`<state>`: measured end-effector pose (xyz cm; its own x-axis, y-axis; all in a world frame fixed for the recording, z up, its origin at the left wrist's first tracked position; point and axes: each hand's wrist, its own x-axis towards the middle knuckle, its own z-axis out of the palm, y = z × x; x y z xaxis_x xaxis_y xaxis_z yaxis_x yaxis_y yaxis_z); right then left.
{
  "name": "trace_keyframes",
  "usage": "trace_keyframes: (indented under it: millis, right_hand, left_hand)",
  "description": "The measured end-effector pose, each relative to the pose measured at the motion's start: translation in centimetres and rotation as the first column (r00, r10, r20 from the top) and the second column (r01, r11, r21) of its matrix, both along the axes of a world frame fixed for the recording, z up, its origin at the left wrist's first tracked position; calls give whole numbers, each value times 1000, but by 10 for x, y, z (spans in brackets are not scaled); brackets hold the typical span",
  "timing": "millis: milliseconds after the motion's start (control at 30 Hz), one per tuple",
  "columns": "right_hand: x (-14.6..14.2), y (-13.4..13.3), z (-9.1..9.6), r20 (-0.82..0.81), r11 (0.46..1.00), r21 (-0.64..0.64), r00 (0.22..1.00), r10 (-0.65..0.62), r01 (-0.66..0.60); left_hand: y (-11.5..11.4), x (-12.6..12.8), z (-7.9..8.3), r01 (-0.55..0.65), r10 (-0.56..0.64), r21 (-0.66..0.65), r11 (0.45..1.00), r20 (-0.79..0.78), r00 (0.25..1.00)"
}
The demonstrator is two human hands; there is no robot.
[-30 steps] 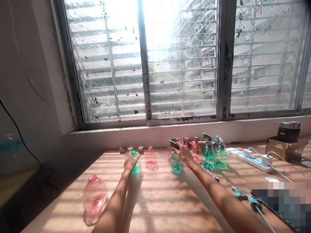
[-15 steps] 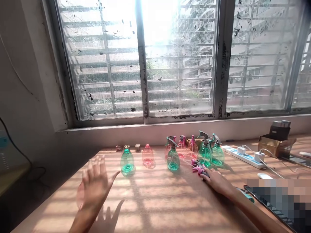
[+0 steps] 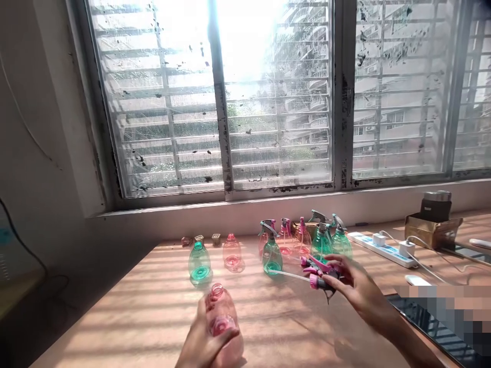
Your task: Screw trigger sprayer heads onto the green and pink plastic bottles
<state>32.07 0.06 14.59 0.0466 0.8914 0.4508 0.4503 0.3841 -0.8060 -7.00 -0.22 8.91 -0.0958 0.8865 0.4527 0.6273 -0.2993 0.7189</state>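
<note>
My left hand (image 3: 203, 332) is wrapped around a see-through pink bottle (image 3: 226, 327), its open threaded neck tilted up and away from me. In my right hand (image 3: 351, 286) is a pink and grey spray head (image 3: 324, 281), its pale straw pointing left. More pink parts lie close against it; I cannot tell if they belong to a second spray head. The bottle and spray head are apart. Beyond my hands stand a green bottle (image 3: 199, 263) and a pink bottle (image 3: 232, 253), both without spray heads. A green spray bottle (image 3: 272, 255) has its head fitted.
Several more pink and green spray bottles (image 3: 321, 243) cluster near the wall. Behind them to the right are a white power strip (image 3: 383, 250) with plugs and a cardboard box (image 3: 431, 230). A dark flat device (image 3: 422, 322) lies at the right.
My left hand has gone from spread fingers at the left to gripping the pink bottle, now nearer the middle. My right hand has lifted the pink spray head off the table.
</note>
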Motion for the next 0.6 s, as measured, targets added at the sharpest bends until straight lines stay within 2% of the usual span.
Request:
trace_keyframes:
  millis: [67,133,267,433,533,600]
  right_hand:
    - [-7,-23,16,-237,999,44,971,36,-27]
    - [-8,-45,24,-309,996,83,950,51,-26]
    - [9,-66,26,-131,994,107,991,31,-17]
    - [28,-61,19,-17,994,101,999,-36,38]
    - [13,-59,20,27,997,77,1000,2,-4]
    - [-8,-59,23,-9,996,80,999,51,-50]
  left_hand:
    - [-2,29,-12,73,-71,36,997,-42,997]
    - [-3,51,-16,116,-107,91,989,-99,989]
    - [-2,67,-6,142,-107,192,971,-183,977]
    - [-9,53,11,142,-74,249,958,-266,961]
    - [-20,51,17,182,-90,251,951,-338,937]
    - [-29,57,23,215,-100,263,941,-390,916]
